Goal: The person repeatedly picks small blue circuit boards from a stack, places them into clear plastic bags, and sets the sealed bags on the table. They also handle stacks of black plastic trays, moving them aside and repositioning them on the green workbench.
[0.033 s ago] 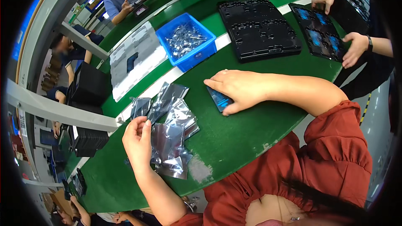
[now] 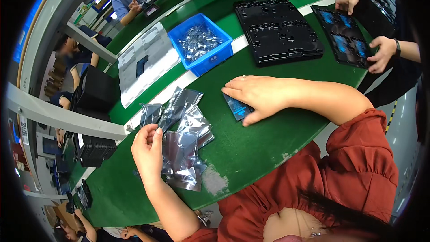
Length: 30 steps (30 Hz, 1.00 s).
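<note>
A small dark rectangular panel with blue markings (image 2: 238, 107) lies on the green table under my right hand (image 2: 257, 94). My right thumb and fingers grip its edges, and my palm hides part of it. To the left, several shiny silver-grey antistatic bags (image 2: 181, 145) lie in an overlapping pile. My left hand (image 2: 148, 145) is beside the pile's left edge, its fingers curled and its thumb up near the index fingertip. Whether anything is pinched there is hidden.
Beyond the bags stands a blue bin (image 2: 204, 66) of small metal parts. Left of it lies a grey-white moulded tray (image 2: 130, 80). Black stacked trays (image 2: 282, 31) are at the far side. At right, another person's hands hold a black tray with blue-marked panels (image 2: 342, 36).
My right hand and the panel have shifted slightly to the right. The other person's fingers and tray have moved a little. My left hand looks nearly still.
</note>
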Each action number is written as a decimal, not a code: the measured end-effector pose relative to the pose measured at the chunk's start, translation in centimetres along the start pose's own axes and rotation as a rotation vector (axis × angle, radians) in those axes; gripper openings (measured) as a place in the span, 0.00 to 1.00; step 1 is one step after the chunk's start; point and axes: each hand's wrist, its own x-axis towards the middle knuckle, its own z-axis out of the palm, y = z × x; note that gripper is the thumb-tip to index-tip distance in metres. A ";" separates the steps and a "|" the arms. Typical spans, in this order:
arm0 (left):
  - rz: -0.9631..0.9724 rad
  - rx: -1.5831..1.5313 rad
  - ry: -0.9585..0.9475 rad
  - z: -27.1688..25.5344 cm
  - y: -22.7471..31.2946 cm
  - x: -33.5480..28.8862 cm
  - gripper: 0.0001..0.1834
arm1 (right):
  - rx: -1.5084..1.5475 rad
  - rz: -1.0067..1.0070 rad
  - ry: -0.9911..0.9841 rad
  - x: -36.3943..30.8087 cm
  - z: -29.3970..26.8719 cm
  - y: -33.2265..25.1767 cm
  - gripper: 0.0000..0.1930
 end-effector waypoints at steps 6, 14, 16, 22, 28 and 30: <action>0.033 0.074 0.025 -0.5 0.2 -0.1 0.11 | -0.130 -0.040 -0.112 0.0 -0.6 -1.6 0.41; 0.053 0.043 0.011 -0.4 0.3 -0.3 0.11 | -0.076 -0.134 -0.065 -0.8 -0.7 -0.9 0.41; 0.065 0.058 -0.004 -0.2 0.4 -0.1 0.11 | -0.115 -0.115 -0.092 -1.1 -1.2 -1.6 0.41; 0.023 0.029 0.003 -0.5 0.0 -0.4 0.11 | -0.037 -0.051 0.128 -1.9 -5.8 2.9 0.41; 0.022 0.064 -0.035 -0.1 0.3 0.0 0.12 | -0.124 0.262 0.182 -3.7 -9.1 11.3 0.45; 0.009 0.038 -0.032 -0.2 -0.3 0.1 0.12 | -0.033 0.286 0.176 -4.3 -8.9 12.8 0.46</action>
